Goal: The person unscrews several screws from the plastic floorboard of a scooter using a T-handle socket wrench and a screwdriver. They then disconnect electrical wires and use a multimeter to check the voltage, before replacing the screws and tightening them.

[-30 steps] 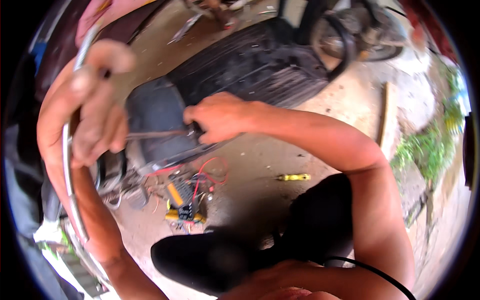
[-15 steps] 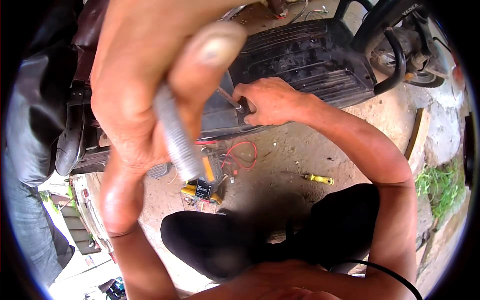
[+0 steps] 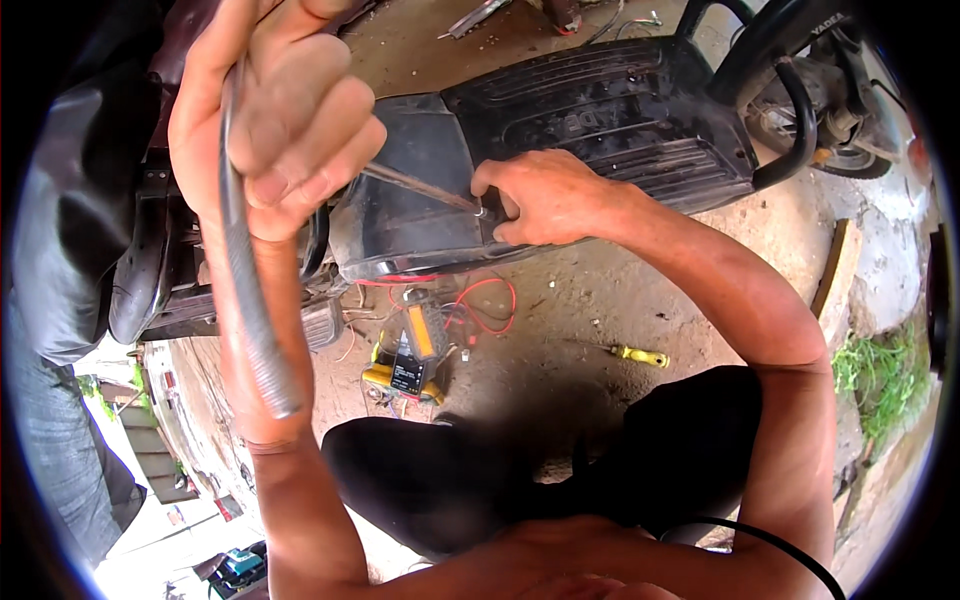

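Yellow-handled screwdriver point(image 3: 642, 356) lying on bare dirt ground point(image 3: 575, 290), apart from black box point(image 3: 406, 370) with pale printed label. Yellow item point(image 3: 432, 392) against box. Red wire point(image 3: 513, 298) looped on ground near box. Wooden plank point(image 3: 838, 268) at right, beside pale stone slab point(image 3: 892, 275). Green plants point(image 3: 880, 378) near slab. Far left, rumpled blue-grey denim point(image 3: 55, 400). Teal-and-black object point(image 3: 242, 562) at lower left, kind unclear.

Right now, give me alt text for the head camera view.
A person's left hand holds a long, ribbed silver metal bar; the right hand is at the end of a slim brownish metal shaft, near a black ribbed plastic footboard. A yellow-handled tool lies on dirt.
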